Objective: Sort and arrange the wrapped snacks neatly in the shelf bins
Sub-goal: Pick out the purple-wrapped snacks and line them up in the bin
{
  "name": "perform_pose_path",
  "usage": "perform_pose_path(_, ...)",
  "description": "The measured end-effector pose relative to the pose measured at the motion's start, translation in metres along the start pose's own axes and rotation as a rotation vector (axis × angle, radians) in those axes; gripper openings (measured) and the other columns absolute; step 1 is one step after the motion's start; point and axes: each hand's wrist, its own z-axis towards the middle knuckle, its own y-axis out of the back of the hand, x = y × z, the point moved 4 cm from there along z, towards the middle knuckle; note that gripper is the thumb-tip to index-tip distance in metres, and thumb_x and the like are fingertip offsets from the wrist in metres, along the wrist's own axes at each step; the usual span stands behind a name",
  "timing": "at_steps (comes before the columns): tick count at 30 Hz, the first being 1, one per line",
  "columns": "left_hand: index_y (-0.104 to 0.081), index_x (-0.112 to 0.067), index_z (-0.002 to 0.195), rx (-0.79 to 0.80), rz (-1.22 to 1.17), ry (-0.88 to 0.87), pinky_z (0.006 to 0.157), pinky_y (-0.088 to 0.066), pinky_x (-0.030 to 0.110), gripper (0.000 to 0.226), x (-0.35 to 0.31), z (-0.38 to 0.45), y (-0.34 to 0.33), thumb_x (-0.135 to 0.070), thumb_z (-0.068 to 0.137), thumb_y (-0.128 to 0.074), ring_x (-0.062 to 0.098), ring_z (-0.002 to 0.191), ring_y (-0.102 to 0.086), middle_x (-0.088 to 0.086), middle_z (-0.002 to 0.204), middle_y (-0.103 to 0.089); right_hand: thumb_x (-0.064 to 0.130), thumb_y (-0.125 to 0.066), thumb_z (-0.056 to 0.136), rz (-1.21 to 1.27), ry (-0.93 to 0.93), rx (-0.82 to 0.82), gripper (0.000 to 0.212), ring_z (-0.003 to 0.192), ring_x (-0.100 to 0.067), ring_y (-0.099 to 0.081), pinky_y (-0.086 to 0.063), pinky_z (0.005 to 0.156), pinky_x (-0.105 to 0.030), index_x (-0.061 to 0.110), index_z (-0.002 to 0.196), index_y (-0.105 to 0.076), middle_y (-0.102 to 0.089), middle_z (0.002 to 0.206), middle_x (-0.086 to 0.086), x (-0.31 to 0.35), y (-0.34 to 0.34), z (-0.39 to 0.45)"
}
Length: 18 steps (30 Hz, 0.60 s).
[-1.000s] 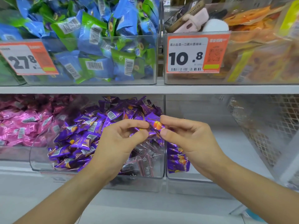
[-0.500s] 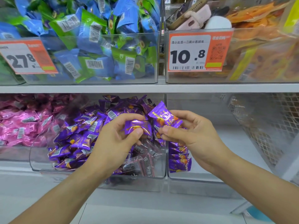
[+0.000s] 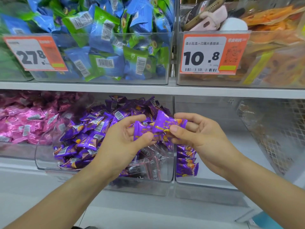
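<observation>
- Left hand [image 3: 125, 138]: closed thumb to fingers on one purple snack [image 3: 142, 130], held above the full purple bin [image 3: 105, 164].
- Right hand [image 3: 199, 136]: pinched shut on a second purple snack [image 3: 170, 123], the two wrappers overlapping.
- Neat purple row [image 3: 186, 161]: stood in the right-hand bin [image 3: 231, 184].
- Risk: slick overlapping wrappers could slip; a dropped piece might topple the row.

Purple wrapped snacks, loose and in hand

Two purple snacks [image 3: 160, 128] with orange print overlap each other, pinched between the left hand [image 3: 122, 142] and right hand [image 3: 198, 138] above a clear bin [image 3: 105, 176] heaped with the same purple packs [image 3: 89, 128]. A neat upright row [image 3: 186, 161] of them stands in the neighbouring bin [image 3: 222, 182], against its left wall.
</observation>
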Motion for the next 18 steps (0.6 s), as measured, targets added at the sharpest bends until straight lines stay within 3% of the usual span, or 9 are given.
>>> perform_pose_path(4,-0.062,0.001,0.117,0.064,-0.073,0.010,0.087,-0.057,0.034,0.034,-0.001,0.000,-0.007,-0.003,0.085,-0.069,0.031,0.098,-0.071,0.018,0.103,-0.074,0.015,-0.081,0.062,-0.108,0.063,0.037,0.040,0.078,-0.026,-0.069,-0.060,0.078,-0.035,0.008,0.100,-0.070,-0.076,0.092,-0.016,0.004,-0.002,-0.002)
perform_pose_path(8,-0.062,0.006,0.119,0.158,-0.222,0.031,0.094,-0.054,0.042,0.043,-0.008,-0.002,-0.012,-0.004,0.078,-0.052,0.037,0.108,-0.066,0.024,0.113,-0.069,0.020,-0.083,0.067,-0.234,0.154,0.018,0.034,0.077,-0.040,-0.070,-0.061,0.077,-0.048,0.011,0.098,-0.073,-0.075,0.090,-0.012,0.012,-0.003,-0.008)
perform_pose_path(10,-0.061,0.007,0.120,0.167,-0.266,0.019,0.096,-0.053,0.045,0.045,-0.011,-0.004,-0.014,-0.009,0.079,-0.051,0.037,0.110,-0.065,0.023,0.115,-0.068,0.017,-0.085,0.070,-0.316,0.195,0.027,0.030,0.081,-0.034,-0.072,-0.061,0.077,-0.048,0.013,0.096,-0.073,-0.076,0.089,-0.008,0.017,-0.002,-0.009)
perform_pose_path(12,-0.060,-0.002,0.122,0.136,-0.152,-0.022,0.093,-0.054,0.038,0.045,-0.013,-0.008,-0.017,-0.019,0.080,-0.058,0.026,0.108,-0.068,0.011,0.112,-0.072,0.017,-0.086,0.069,-0.393,0.214,0.057,0.027,0.082,-0.019,-0.071,-0.061,0.077,-0.042,0.015,0.092,-0.072,-0.076,0.088,-0.002,0.020,-0.005,-0.012)
perform_pose_path(14,-0.056,-0.013,0.128,0.125,0.066,-0.100,0.085,-0.054,0.020,0.052,-0.016,-0.013,-0.023,-0.024,0.080,-0.070,0.012,0.104,-0.069,-0.002,0.110,-0.074,0.027,-0.087,0.063,-0.449,0.238,0.073,0.030,0.085,-0.011,-0.070,-0.061,0.077,-0.040,0.017,0.087,-0.071,-0.076,0.090,0.005,0.021,-0.008,-0.016)
perform_pose_path(18,-0.059,-0.014,0.126,0.110,0.199,-0.159,0.080,-0.051,0.014,0.047,-0.019,-0.014,-0.025,-0.030,0.083,-0.071,0.006,0.101,-0.069,-0.009,0.108,-0.074,0.035,-0.088,0.062,-0.505,0.283,0.064,0.033,0.083,-0.018,-0.070,-0.059,0.071,-0.051,0.021,0.086,-0.069,-0.074,0.092,0.007,0.025,-0.008,-0.018)
